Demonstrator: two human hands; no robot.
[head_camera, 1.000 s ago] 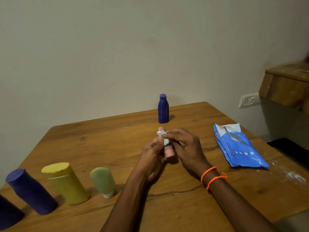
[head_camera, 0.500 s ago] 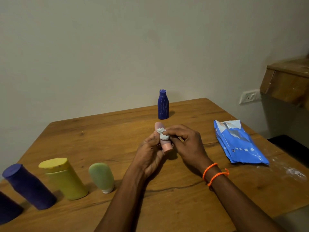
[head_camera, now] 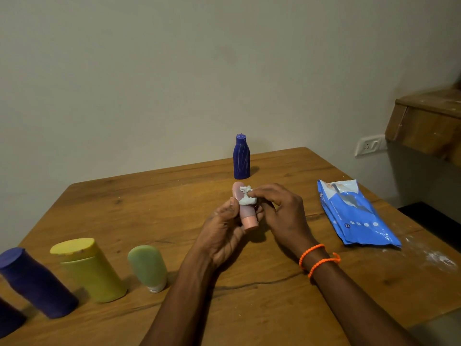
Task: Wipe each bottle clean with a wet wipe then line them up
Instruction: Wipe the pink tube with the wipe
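The left hand (head_camera: 222, 231) holds the pink bottle (head_camera: 244, 208) above the middle of the worktop (head_camera: 249, 308). The grip is closed round the lower half of the bottle: thumb against the near side, fingers curled behind it. The bottle is tilted, cap end down toward 5 o'clock and rounded end up toward 11 o'clock; both ends project beyond the grip.

The right hand (head_camera: 282, 213) pinches a crumpled white wipe (head_camera: 247, 199) between thumb and fingertips and presses it against the upper part of the bottle, at 12 o'clock from the left thumb. An orange bracelet (head_camera: 318, 259) circles the right wrist.

A dark blue bottle (head_camera: 241, 157) stands upright at 12 o'clock from the hands, near the far edge of the worktop. A blue pack of wipes (head_camera: 354, 216) lies flat at 3 o'clock from the hands.

At 8 o'clock, along the near left edge, a row stands:
- green bottle (head_camera: 148, 267), cap down, nearest the left forearm;
- yellow bottle (head_camera: 89, 269), just beside it;
- purple bottle (head_camera: 37, 283), farther left;
- another dark container (head_camera: 8, 317), cut off by the frame edge.

White powder marks (head_camera: 439, 258) show on the worktop at 4 o'clock.
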